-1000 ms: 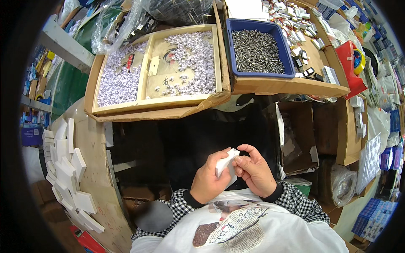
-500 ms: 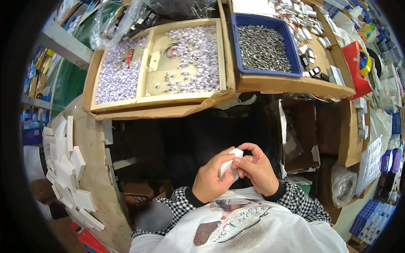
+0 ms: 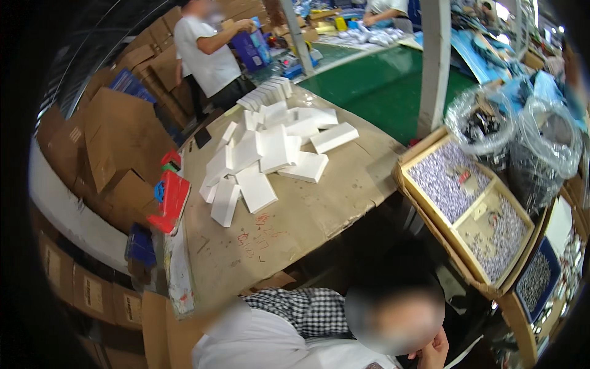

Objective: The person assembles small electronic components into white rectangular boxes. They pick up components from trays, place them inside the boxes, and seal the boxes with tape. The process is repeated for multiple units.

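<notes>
The right hand's (image 3: 435, 352) fingers are bent; I cannot tell whether they grip anything. The left hand (image 3: 404, 318) is a blur, its fingers unreadable. Beyond the sleeve (image 3: 301, 309), white boxes (image 3: 274, 149) lie heaped on the worktop (image 3: 329, 200).

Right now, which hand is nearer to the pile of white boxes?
Left. The left hand, blurred, is below and right of the pile of white boxes; the right hand is farther that way.

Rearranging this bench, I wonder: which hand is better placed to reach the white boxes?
Probably the left hand (blurred): its checked sleeve lies nearer the white boxes; the right hand is farther, at the lower edge.
</notes>
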`<state>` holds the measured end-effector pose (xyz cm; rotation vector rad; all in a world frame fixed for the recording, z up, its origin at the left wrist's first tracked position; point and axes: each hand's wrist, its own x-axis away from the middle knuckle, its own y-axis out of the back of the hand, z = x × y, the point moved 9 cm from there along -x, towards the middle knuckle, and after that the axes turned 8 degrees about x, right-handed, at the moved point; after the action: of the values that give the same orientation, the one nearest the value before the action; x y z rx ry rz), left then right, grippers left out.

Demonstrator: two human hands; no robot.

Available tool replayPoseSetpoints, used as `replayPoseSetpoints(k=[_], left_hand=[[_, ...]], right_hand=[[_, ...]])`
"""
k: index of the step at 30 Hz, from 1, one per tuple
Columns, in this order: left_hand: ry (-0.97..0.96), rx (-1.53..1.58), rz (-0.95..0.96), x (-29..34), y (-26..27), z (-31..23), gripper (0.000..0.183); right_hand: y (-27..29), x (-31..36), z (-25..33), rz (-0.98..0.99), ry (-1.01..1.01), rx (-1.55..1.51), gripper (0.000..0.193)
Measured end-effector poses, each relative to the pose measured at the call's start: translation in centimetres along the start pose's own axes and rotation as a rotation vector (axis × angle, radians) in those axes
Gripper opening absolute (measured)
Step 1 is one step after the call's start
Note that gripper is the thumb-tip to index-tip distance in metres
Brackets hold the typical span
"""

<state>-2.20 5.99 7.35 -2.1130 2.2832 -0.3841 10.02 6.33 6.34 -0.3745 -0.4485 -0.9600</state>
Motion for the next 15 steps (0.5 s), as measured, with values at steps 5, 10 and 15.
replayPoseSetpoints(k=[5, 10, 15], left_hand=[[-0.379, -0.047, -0.304, 3.3, 12.3, -9.8, 0.025], [-0.482, -0.253, -0.757, 10.7, 23.6, -18.0, 0.021], [-0.441, -1.246, -1.153, 16.2, 28.6, -23.8, 0.04]], right_hand=[[1.1, 0.4, 4.0, 0.03, 0.147, 0.181, 0.035], [1.5, 0.2, 4.9, 0.058, 0.154, 0.186, 0.023], [2.3, 0.5, 4.3, 0.11, 0.127, 0.229, 0.021]])
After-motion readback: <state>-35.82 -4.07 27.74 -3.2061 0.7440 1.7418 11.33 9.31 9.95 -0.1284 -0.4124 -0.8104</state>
